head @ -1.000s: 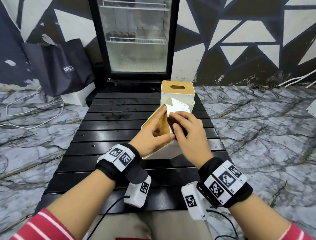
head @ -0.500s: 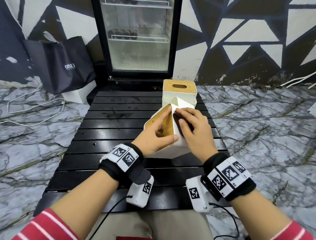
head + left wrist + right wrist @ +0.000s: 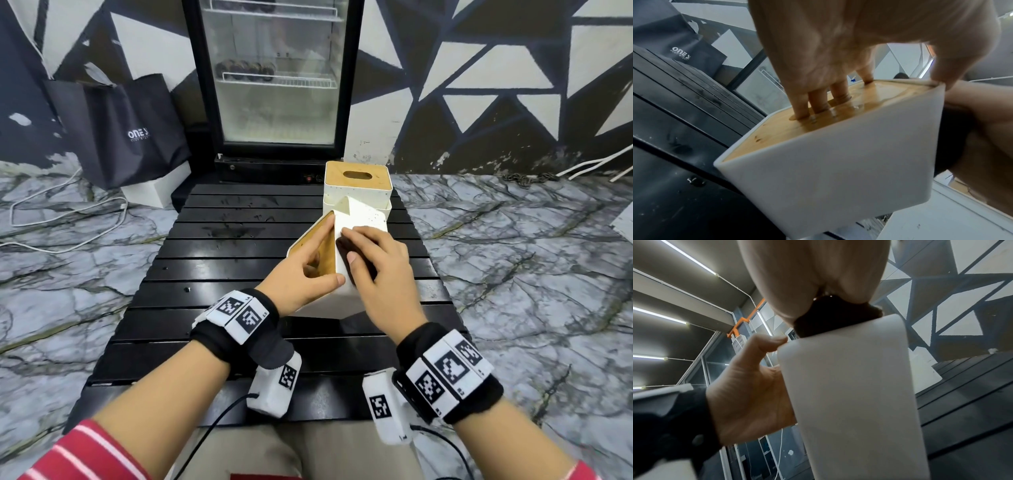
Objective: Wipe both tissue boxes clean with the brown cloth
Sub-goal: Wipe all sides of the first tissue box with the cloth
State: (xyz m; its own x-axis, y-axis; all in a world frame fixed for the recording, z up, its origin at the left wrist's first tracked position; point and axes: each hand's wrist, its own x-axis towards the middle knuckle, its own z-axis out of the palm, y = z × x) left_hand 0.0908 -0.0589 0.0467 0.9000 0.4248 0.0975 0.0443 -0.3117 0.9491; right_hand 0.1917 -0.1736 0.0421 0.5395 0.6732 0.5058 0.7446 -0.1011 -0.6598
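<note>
The near tissue box (image 3: 364, 217), white with a wooden lid, stands tilted on one edge on the black slatted table (image 3: 212, 274). My left hand (image 3: 305, 274) grips it. Its fingers (image 3: 818, 104) reach into the slot of the lid and the thumb sits on the near corner. My right hand (image 3: 380, 267) holds the dark brown cloth (image 3: 345, 249) and presses it on the box's white side (image 3: 855, 394). The cloth (image 3: 828, 321) is mostly hidden under the fingers. The second tissue box (image 3: 358, 178) stands upright just behind, untouched.
A glass-door fridge (image 3: 274, 78) stands right behind the table's far end. A black bag (image 3: 130, 130) and a white box (image 3: 154, 192) sit on the marble floor at back left, with white cables (image 3: 41, 222) nearby. Wet smears (image 3: 226, 233) mark the slats left of the boxes.
My right hand has rubbed the cloth in short strokes over the box's white side, a little away and back. My left hand has kept its hold and the box stays tilted.
</note>
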